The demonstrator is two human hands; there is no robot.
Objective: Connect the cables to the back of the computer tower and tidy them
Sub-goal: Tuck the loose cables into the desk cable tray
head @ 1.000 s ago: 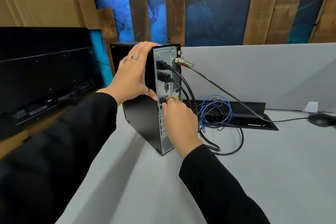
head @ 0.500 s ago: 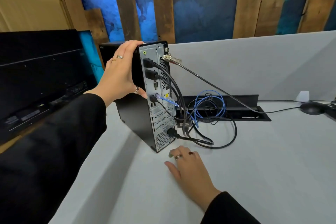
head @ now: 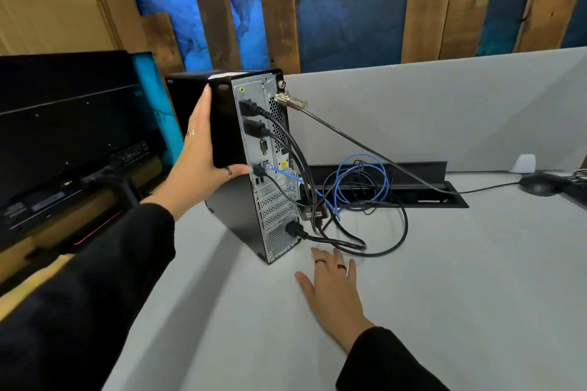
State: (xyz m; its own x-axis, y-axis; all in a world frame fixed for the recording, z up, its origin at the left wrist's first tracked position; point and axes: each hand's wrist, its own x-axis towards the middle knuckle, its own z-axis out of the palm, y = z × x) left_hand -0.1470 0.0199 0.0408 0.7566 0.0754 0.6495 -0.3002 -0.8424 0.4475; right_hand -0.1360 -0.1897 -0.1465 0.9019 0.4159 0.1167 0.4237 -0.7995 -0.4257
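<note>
Nearest to me, on the grey table, my right hand lies flat with its fingers spread and holding nothing, two rings on them, just short of the black power cable that loops across the surface. My left hand reaches further out: its fingers are straight and lie against the black side of the computer tower, the thumb under the rear edge near the ports, so that grip is spread rather than pinching.

That tower stands upright on the table with its silver back panel turned towards me. Plugged into it, from the top down, are two thick black cables, a thin black cable beside a blue network cable, and the power cable at the bottom. A small yellow warning sticker sits on the panel, and a grey label hangs on the bundle low down; its print is too small to read. A metal security lock at the top corner trails a thin cable away to the right.

Behind the tower the blue and black cables coil loosely beside an open black cable tray set in the table. Far right lies a black mouse. At left leans a dark monitor, and a grey partition stands before a wall of wooden planks.
</note>
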